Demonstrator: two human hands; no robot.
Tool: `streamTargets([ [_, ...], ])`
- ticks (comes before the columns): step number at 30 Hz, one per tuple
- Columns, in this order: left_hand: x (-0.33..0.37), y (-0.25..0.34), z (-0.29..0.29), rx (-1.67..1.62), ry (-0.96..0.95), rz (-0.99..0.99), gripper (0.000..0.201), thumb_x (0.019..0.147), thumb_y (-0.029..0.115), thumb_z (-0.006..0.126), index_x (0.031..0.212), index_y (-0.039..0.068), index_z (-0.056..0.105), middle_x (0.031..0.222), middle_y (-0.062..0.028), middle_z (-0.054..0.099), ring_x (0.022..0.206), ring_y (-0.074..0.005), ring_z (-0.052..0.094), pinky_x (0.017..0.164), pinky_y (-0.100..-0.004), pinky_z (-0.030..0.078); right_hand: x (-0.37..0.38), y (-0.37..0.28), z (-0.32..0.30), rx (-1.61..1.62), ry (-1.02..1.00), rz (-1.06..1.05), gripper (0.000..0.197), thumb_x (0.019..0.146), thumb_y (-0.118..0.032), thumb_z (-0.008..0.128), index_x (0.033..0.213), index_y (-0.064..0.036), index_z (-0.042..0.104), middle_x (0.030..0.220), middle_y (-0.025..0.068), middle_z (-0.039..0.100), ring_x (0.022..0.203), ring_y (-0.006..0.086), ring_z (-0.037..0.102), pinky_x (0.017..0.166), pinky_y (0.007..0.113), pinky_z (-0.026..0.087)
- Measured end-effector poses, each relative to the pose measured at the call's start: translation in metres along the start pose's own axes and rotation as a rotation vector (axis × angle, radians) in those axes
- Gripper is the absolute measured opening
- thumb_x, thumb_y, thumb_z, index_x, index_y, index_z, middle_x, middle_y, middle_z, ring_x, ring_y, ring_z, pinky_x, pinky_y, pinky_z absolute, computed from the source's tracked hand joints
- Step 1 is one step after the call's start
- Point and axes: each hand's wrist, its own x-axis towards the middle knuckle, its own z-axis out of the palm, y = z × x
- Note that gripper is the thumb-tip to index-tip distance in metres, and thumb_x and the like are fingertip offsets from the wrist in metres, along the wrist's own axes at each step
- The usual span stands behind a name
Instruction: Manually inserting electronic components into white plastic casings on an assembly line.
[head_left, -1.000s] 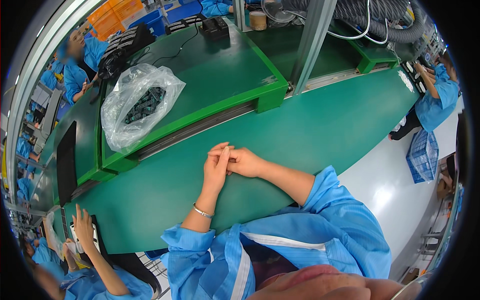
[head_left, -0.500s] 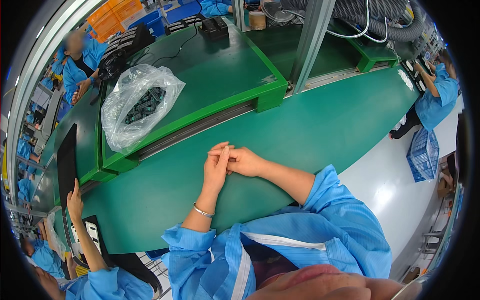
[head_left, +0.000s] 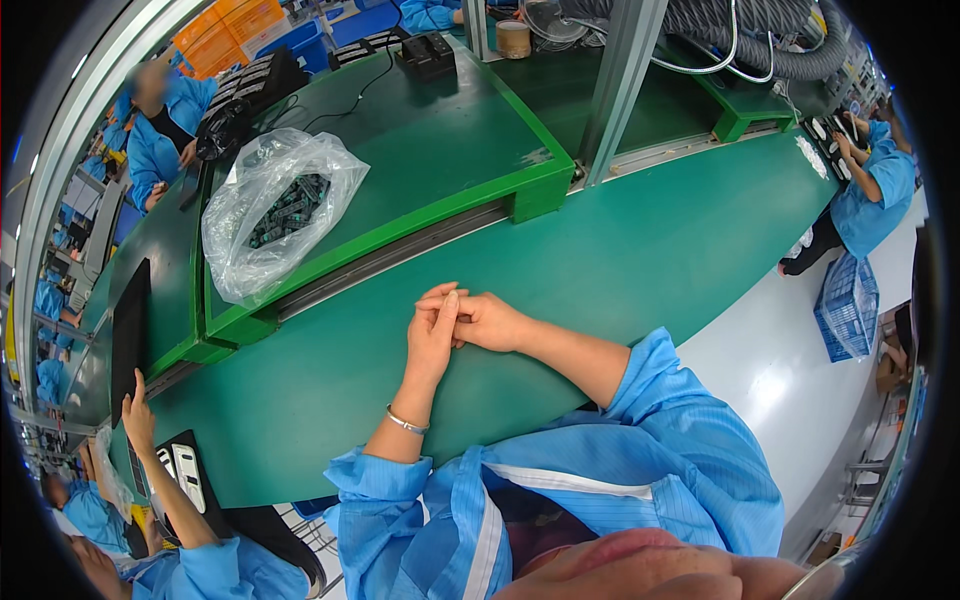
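My left hand [head_left: 430,335] and my right hand [head_left: 490,323] are clasped together above the green work surface [head_left: 590,270]. The fingers of each fold around the other, and no object shows between them. A silver bracelet [head_left: 406,421] circles my left wrist. Beyond my hands, on a raised green platform [head_left: 430,150], sits a clear plastic bag [head_left: 230,240]. Its mouth gapes, and many small dark parts [head_left: 290,210] lie inside.
At left, a co-worker's hand [head_left: 138,412] touches a long black tray [head_left: 131,320]; white pieces [head_left: 187,470] lie nearby. A metal post [head_left: 622,95] rises behind the surface. Another person [head_left: 868,200] works at far right, above a blue crate [head_left: 846,315]. A black device [head_left: 428,55] sits at the back.
My hands stay clasped in the same place. The co-worker's hand at left and the black tray have shifted slightly toward the near left. The people at far left and far right have moved their hands.
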Motion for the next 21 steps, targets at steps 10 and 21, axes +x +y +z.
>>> streamTargets([
  [10, 0.0001, -0.0025, -0.0016, -0.013, -0.005, -0.003, 0.040, 0.094, 0.032, 0.049, 0.118, 0.001, 0.046, 0.103, -0.0091, 0.058, 0.065, -0.0079, 0.050, 0.048, -0.0202, 0.040, -0.0002, -0.0018, 0.0002, -0.019, -0.002, 0.005, 0.040, 0.089, -0.008, 0.053, 0.127, -0.0187, 0.051, 0.083, 0.0073, 0.063, 0.069, 0.0129, 0.061, 0.066, 0.027, 0.054],
  [21, -0.0006, 0.0019, -0.0008, -0.014, -0.017, -0.017, 0.041, 0.094, 0.033, 0.050, 0.119, 0.001, 0.046, 0.103, -0.0088, 0.058, 0.064, -0.0074, 0.049, 0.048, -0.0203, 0.039, 0.0003, 0.0017, -0.0007, -0.014, -0.006, -0.012, 0.040, 0.088, -0.007, 0.053, 0.127, -0.0181, 0.051, 0.083, 0.0072, 0.063, 0.069, 0.0128, 0.061, 0.066, 0.027, 0.054],
])
